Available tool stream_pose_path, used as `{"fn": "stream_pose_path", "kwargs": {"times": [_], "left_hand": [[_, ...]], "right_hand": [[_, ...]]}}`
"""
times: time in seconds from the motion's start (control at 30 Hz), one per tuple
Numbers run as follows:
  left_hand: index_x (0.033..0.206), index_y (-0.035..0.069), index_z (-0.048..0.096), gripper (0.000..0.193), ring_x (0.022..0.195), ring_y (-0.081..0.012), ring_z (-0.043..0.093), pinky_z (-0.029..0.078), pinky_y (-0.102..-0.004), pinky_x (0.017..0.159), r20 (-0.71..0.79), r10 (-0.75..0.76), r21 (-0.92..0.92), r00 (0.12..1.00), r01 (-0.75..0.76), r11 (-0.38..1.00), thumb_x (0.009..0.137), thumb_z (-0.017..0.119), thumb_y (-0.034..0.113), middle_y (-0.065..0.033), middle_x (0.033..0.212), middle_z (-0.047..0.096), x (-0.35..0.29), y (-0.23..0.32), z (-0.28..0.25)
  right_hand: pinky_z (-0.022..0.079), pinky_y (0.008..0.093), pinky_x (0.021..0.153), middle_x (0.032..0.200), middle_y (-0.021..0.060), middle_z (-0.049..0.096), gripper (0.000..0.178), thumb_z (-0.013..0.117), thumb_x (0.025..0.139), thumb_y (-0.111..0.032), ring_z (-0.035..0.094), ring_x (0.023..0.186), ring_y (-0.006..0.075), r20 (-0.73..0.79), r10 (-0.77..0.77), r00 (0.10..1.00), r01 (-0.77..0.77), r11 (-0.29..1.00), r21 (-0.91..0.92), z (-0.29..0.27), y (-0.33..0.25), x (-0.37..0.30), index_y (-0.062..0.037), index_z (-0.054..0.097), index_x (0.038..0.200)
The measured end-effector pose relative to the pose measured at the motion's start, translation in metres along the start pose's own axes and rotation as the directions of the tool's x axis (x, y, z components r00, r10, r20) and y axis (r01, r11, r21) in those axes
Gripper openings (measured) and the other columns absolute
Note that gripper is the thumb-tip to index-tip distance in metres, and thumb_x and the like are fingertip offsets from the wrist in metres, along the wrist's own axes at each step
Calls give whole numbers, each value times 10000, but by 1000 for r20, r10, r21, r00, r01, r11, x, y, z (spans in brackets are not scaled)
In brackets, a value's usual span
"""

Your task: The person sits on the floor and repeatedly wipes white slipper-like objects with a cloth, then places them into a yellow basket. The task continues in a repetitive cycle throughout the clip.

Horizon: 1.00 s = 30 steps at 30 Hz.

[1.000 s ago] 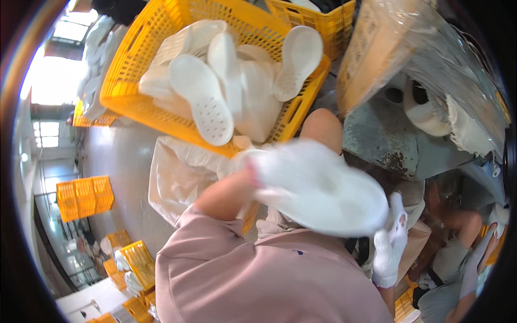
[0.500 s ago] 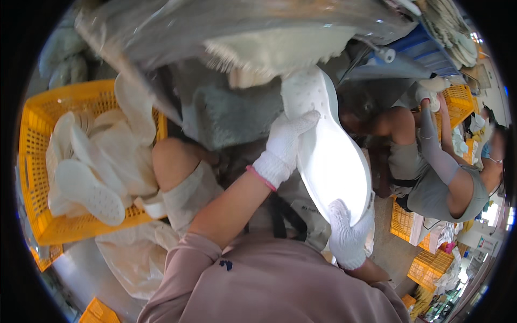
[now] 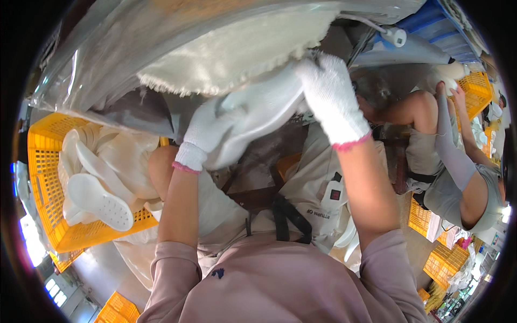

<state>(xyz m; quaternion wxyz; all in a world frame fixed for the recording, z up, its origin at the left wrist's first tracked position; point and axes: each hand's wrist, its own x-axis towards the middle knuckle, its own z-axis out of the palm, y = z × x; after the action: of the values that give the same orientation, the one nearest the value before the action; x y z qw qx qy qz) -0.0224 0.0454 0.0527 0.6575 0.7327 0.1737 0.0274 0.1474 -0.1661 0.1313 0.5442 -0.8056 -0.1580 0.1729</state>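
A white shoe sole [image 3: 264, 110], blurred by motion, lies slantwise between my two gloved hands. Its upper edge is against or just under a cream fluffy buffing wheel [image 3: 237, 62]; I cannot tell if they touch. My left hand [image 3: 210, 129] in a white knit glove is closed round the sole's lower left end, thumb on its upper face. At the upper right end my right hand [image 3: 328, 91], gloved the same way, grips the sole, its fingertips partly hidden by the wheel's edge.
Left of me stands a yellow basket [image 3: 48, 183] heaped with white soles [image 3: 99, 199]. Clear plastic sheeting [image 3: 102, 64] hangs over the wheel. A seated co-worker's sleeved arm [image 3: 447, 129] is at the right, with more yellow baskets [image 3: 441, 264] behind. A blue crate [image 3: 447, 32] stands upper right.
The sole has swung from upright to slantwise, moving left and up beneath the wheel. My left hand has shifted to its left end; my right hand has risen from its lower end to the upper right.
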Motion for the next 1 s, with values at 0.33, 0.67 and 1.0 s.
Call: {"fn": "stream_pose_path", "kwargs": {"times": [0.33,0.67,1.0], "left_hand": [[1250,-121,665,461,1053,-171,672,547,-316,912,-167,-307,-872,937,4,489,964,801,214,-106,1206,718,33,68,170],[1341,-20,645,354,1189,-303,688,549,-407,1049,56,-402,-894,914,225,388,1084,616,221,-163,1327,687,115,29,121],[1242,-27,681,648,1034,-357,726,548,-428,986,-180,-34,462,983,115,879,959,749,553,-217,1101,754,0,8,17]], "right_hand": [[541,420,1044,1319,229,678,681,737,843,-127,687,1208,351,-226,56,972,-109,967,-228,-42,-23,-113,42,522,1467],[536,476,1037,1265,360,665,706,714,864,-315,660,1222,475,-318,-211,924,138,961,-238,-16,14,-35,151,560,1372],[573,508,869,935,323,737,536,710,844,-373,715,963,508,-160,-351,923,286,901,-325,-7,45,17,99,710,1098]]}}
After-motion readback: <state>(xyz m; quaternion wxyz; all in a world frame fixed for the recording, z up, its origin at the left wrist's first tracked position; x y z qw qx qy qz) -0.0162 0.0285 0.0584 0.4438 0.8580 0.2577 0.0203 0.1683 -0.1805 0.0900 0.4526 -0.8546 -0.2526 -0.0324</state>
